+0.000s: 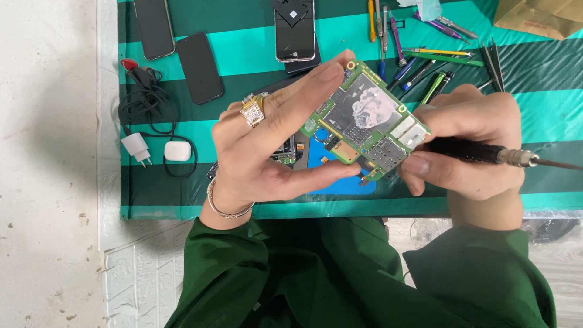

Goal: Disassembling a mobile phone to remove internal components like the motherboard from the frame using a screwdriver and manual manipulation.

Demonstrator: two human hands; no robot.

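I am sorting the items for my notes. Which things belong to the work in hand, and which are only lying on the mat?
In hand:
- green circuit board, held by left hand and right hand
- black screwdriver, in right hand

Lying about:
- three phones
- white charger plug
- white earbud case
- black cable
- pens and tools
- striped mat

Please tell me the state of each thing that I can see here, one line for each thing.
circuit board: bare, lifted, pinched between both hands
left hand: fingers on the board's edges
right hand: gripping board and screwdriver
screwdriver: held, lying sideways
opened phone: back off, flat on mat
dark phones: lying flat
charger cable: coiled, unplugged
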